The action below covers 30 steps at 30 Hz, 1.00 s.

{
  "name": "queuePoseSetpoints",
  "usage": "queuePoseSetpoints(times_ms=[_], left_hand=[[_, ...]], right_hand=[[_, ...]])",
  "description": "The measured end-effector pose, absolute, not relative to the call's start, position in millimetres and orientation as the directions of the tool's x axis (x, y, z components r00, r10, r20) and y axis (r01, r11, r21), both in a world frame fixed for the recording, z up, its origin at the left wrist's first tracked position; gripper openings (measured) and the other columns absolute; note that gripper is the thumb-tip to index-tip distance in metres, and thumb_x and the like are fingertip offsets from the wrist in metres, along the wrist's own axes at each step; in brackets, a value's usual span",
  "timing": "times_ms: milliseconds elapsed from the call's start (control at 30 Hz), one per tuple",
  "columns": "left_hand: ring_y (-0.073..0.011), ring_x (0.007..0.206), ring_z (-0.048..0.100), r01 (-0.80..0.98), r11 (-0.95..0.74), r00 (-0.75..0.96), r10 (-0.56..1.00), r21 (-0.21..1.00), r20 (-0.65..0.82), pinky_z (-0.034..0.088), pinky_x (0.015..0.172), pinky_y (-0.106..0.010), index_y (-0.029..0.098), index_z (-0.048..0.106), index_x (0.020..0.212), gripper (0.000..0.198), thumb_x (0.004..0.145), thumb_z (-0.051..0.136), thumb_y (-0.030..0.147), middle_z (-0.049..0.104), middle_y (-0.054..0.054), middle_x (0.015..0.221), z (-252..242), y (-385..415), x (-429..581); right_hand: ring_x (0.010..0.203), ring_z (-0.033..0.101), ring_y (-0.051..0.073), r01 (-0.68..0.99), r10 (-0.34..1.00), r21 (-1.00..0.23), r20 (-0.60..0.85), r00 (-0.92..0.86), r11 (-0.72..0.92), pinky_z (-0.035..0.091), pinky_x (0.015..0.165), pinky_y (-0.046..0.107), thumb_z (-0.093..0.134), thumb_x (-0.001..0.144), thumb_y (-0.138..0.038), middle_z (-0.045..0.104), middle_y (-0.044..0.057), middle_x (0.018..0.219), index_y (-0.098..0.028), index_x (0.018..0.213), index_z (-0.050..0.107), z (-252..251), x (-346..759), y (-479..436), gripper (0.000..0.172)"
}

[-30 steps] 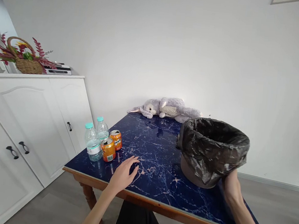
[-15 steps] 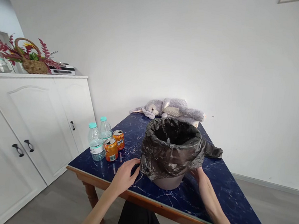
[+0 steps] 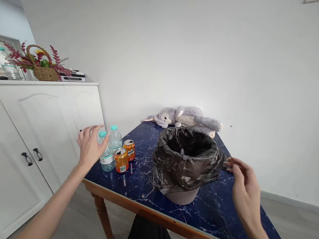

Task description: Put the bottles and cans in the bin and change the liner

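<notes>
A trash can (image 3: 183, 197) stands on the table, lined with a black plastic bag (image 3: 178, 171) that is folded down over its rim. On the right, my right hand (image 3: 246, 187) pinches the bag's loose end between thumb and fingers. My left hand (image 3: 91, 146) is raised, fingers apart, at the front bottle with a teal cap (image 3: 107, 161); whether it touches the bottle I cannot tell. A second bottle (image 3: 115, 137) stands behind. Beside the bottles are two orange drink cans, a front can (image 3: 121, 161) and a back can (image 3: 129, 149), both upright with opened tops.
A grey plush rabbit (image 3: 189, 117) lies at the back of the dark blue marbled table (image 3: 146, 141). Two small sticks lie near the cans, one stick (image 3: 124, 180) closer to the edge. Left of the table stands a white cabinet (image 3: 39, 122) with a flower basket (image 3: 46, 73) on top.
My left hand has left the bag's left side and risen leftward to the bottles. My right hand has moved up and right from under the bag's edge to its loose end.
</notes>
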State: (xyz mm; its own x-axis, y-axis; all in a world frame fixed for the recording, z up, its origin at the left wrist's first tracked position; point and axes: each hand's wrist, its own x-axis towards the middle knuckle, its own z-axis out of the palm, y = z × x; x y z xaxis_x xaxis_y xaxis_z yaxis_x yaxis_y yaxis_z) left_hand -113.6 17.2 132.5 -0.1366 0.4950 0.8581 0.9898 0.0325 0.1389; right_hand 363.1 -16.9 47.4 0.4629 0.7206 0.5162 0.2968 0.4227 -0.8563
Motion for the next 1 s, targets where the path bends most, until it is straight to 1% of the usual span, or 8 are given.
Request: queuePoseSetpoints(times_ms=[100, 233, 300, 400, 567, 667, 800, 1000], left_hand=[[-0.0329, 0.108, 0.07, 0.984, 0.077, -0.173, 0.644, 0.162, 0.746, 0.052, 0.096, -0.043, 0.018, 0.067, 0.133, 0.045, 0.101, 0.053, 0.046, 0.077, -0.014, 0.114, 129.4, 15.4, -130.5], [-0.0282, 0.09, 0.076, 0.962, 0.129, -0.272, 0.536, 0.241, 0.799, 0.058, 0.083, -0.038, 0.023, 0.068, 0.133, 0.043, 0.101, 0.057, 0.048, 0.081, -0.009, 0.108, 137.9, -18.3, -119.8], [-0.0264, 0.097, 0.077, 0.96, 0.009, -0.263, 0.359, 0.279, 0.895, 0.061, 0.087, -0.04, 0.022, 0.068, 0.133, 0.041, 0.1, 0.064, 0.046, 0.081, -0.008, 0.117, 154.0, -40.2, -99.8], [-0.0266, 0.116, 0.075, 0.909, -0.329, -0.24, 0.085, 0.255, 0.967, 0.064, 0.094, -0.044, 0.017, 0.063, 0.139, 0.048, 0.096, 0.073, 0.037, 0.077, -0.011, 0.128, 185.7, -67.0, -56.7], [-0.0253, 0.115, 0.076, 0.673, -0.732, -0.153, 0.002, 0.105, 0.988, 0.068, 0.091, -0.048, 0.02, 0.058, 0.139, 0.044, 0.098, 0.073, 0.024, 0.076, -0.008, 0.124, 224.9, -74.6, 15.7], [-0.0232, 0.115, 0.076, 0.474, -0.873, -0.02, 0.121, 0.116, 0.992, 0.068, 0.094, -0.042, 0.024, 0.06, 0.134, 0.04, 0.097, 0.075, 0.02, 0.078, -0.007, 0.122, 231.7, -58.1, 47.1], [-0.0231, 0.122, 0.072, 0.354, -0.891, 0.295, 0.393, 0.283, 0.871, 0.064, 0.101, -0.041, 0.027, 0.061, 0.13, 0.033, 0.099, 0.073, 0.028, 0.075, -0.006, 0.129, 229.3, -28.5, 75.1], [-0.026, 0.12, 0.071, 0.58, -0.738, 0.569, 0.67, 0.345, 0.477, 0.059, 0.1, -0.044, 0.031, 0.064, 0.127, 0.026, 0.104, 0.062, 0.042, 0.072, -0.005, 0.136, 220.6, 0.0, 79.1]], right_hand=[[0.122, 0.066, 0.03, 0.359, 0.705, -0.802, 0.594, 0.388, 0.478, 0.05, 0.105, 0.047, 0.051, 0.102, -0.058, 0.071, 0.012, 0.128, -0.024, 0.126, 0.065, 88.0, 362.1, -9.2, 0.044], [0.125, 0.065, 0.03, 0.38, 0.768, -0.8, 0.577, 0.277, 0.464, 0.051, 0.106, 0.047, 0.052, 0.101, -0.062, 0.07, 0.012, 0.133, -0.025, 0.128, 0.066, 126.2, 360.5, 10.0, 0.048], [0.123, 0.066, 0.03, 0.35, 0.793, -0.815, 0.556, 0.251, 0.461, 0.05, 0.107, 0.048, 0.052, 0.101, -0.063, 0.07, 0.012, 0.134, -0.025, 0.128, 0.066, 132.5, 359.3, 17.6, 0.05], [0.126, 0.065, 0.03, 0.258, 0.831, -0.863, 0.495, 0.254, 0.435, 0.045, 0.114, 0.049, 0.054, 0.099, -0.065, 0.071, 0.01, 0.135, -0.026, 0.13, 0.068, 122.9, 357.7, 23.5, 0.051], [0.139, 0.057, 0.027, -0.027, 0.877, -0.908, 0.394, 0.273, 0.417, 0.042, 0.119, 0.041, 0.051, 0.099, -0.067, 0.065, 0.005, 0.146, -0.028, 0.135, 0.067, 66.9, 361.1, 34.9, 0.055], [0.132, 0.062, 0.027, 0.007, 0.873, -0.934, 0.338, 0.352, 0.358, 0.049, 0.112, 0.037, 0.048, 0.098, -0.068, 0.067, 0.008, 0.143, -0.024, 0.133, 0.067, 23.9, 366.0, 46.6, 0.059], [0.122, 0.067, 0.031, 0.119, 0.878, -0.962, 0.273, 0.392, 0.246, 0.055, 0.101, 0.04, 0.047, 0.091, -0.067, 0.072, 0.013, 0.132, -0.018, 0.124, 0.069, -24.4, 371.4, 55.1, 0.063], [0.109, 0.071, 0.035, 0.271, 0.9, -0.941, 0.29, 0.325, 0.205, 0.054, 0.096, 0.045, 0.05, 0.085, -0.062, 0.077, 0.017, 0.115, -0.017, 0.111, 0.072, -59.5, 372.6, 55.1, 0.056]])
